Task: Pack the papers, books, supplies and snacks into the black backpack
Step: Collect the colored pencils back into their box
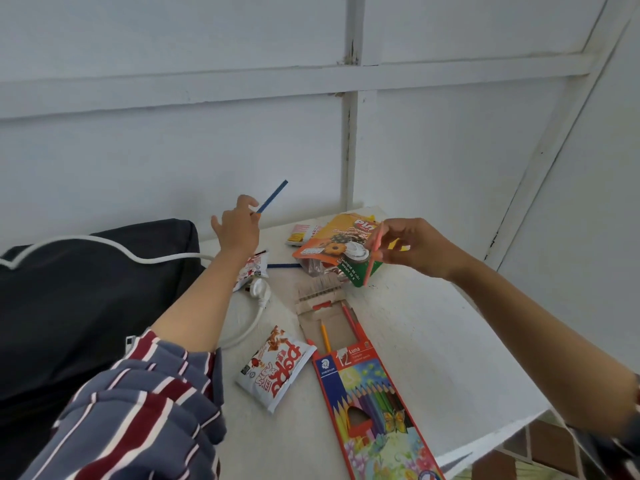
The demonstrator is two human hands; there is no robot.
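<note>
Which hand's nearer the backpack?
Left: left hand, holding a blue pencil, is just right of the backpack; right hand, holding a pink pencil, is farther right by the cookie bag.

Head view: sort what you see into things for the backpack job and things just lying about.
For the job:
black fabric backpack; blue pencil pinched in left hand; pink pencil pinched in right hand; red cardboard pencil box, open; white snack packet with red lettering; orange biscuit bag.

Lying about:
white power cable with plug.

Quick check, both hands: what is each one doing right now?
Left hand: pinching a blue pencil.
Right hand: pinching a pink pencil.
</note>
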